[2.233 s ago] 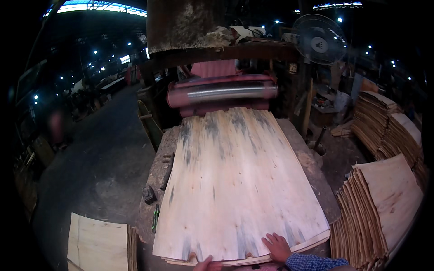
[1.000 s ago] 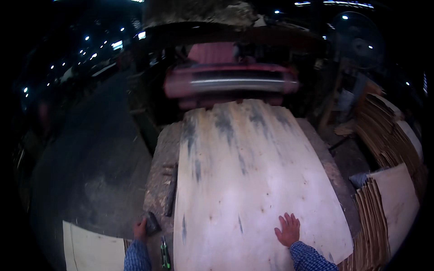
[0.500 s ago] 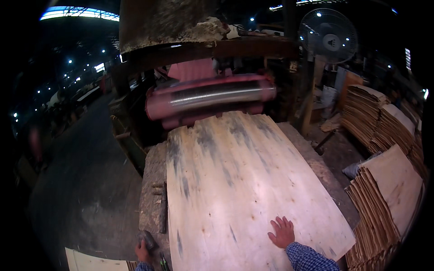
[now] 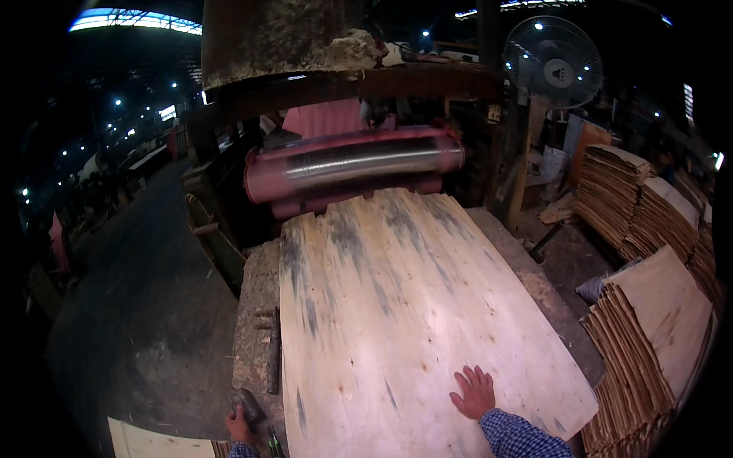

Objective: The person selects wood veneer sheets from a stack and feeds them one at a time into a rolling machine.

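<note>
A large pale wood veneer sheet [image 4: 397,320] with grey-blue streaks and a ragged far edge lies in front of me. My right hand [image 4: 475,394] rests flat on its near right part, fingers spread. My left hand [image 4: 240,424], at the lower left beside the sheet, is closed on a dark, blocky object [image 4: 248,404] whose kind I cannot make out. Beyond the sheet's far edge stands a pink-smeared roller [image 4: 359,160] with a shiny metallic middle. A slim tool with green on it [image 4: 275,441] lies just right of my left hand.
Veneer stacks [image 4: 634,374] stand at the right, more stacks [image 4: 615,187] behind them. A fan [image 4: 556,65] stands at the far right. A dark bar [image 4: 274,351] lies along the sheet's left edge. Another pale sheet [image 4: 153,441] is at the lower left, beside the floor [image 4: 145,328].
The view has shifted very slightly. Behind the roller, a dark shape, perhaps a person's hand, shows more clearly by the pink sheet. My hands stay in place.
</note>
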